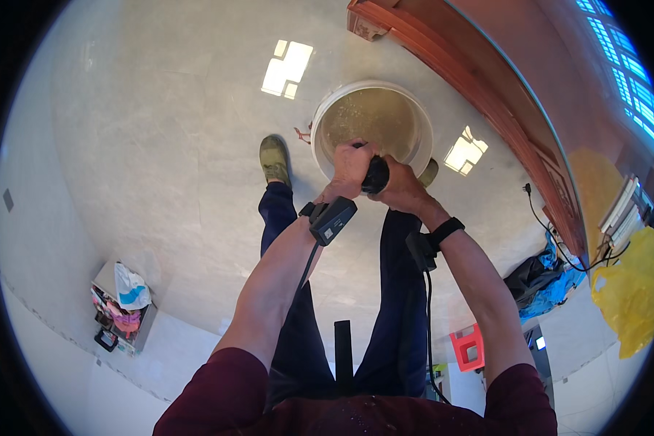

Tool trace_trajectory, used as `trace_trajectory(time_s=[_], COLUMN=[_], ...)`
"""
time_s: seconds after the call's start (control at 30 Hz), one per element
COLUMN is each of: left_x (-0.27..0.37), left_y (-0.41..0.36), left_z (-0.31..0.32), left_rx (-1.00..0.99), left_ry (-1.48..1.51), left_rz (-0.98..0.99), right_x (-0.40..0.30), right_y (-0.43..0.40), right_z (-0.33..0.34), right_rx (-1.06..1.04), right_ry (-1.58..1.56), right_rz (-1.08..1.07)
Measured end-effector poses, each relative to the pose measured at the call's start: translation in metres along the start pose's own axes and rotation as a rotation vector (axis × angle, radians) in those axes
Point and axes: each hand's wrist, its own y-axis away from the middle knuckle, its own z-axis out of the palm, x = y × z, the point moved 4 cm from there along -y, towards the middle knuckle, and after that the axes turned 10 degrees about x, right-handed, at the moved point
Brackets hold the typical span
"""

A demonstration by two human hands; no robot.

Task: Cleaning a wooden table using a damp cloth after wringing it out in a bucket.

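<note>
A white round bucket [426, 117] stands on the floor before me, holding cloudy brownish water [373, 117] with some froth at its left side. Over its near rim, my left hand [352, 168] is closed around a bunched black item [376, 175], probably cloth. From the other side my right hand [405, 186] grips the same bundle. Its bulk shows between the two hands, and the fingers hide the rest. A dark device is strapped to each wrist, with a cable running back along the arm.
Glossy pale floor tiles [158, 136] surround the bucket. A reddish-brown wooden cabinet [468, 82] curves along the right. Near it lie a black plug cord [530, 199], a black and blue bag [539, 278] and a yellow plastic bag [629, 291]. Behind are a red stool [467, 349] and a filled box [141, 327].
</note>
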Motion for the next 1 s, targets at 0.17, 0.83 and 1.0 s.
trace_trajectory(time_s=[0.17, 0.83, 1.0], left_x=[-0.001, -0.008, -0.041], left_y=[0.003, 0.012, 0.049], left_z=[-0.003, -0.021, -0.001], left_rx=[-0.031, -0.030, -0.329], left_ry=[-0.116, 0.503, 0.886], left_rz=[-0.077, -0.306, -0.721], right_x=[0.000, 0.013, -0.019], right_y=[0.004, 0.044, 0.058], right_z=[0.007, -0.022, -0.024], right_rx=[-0.109, 0.173, 0.394], right_ry=[-0.175, -0.443, -0.433], right_rz=[0.185, 0.106, -0.353])
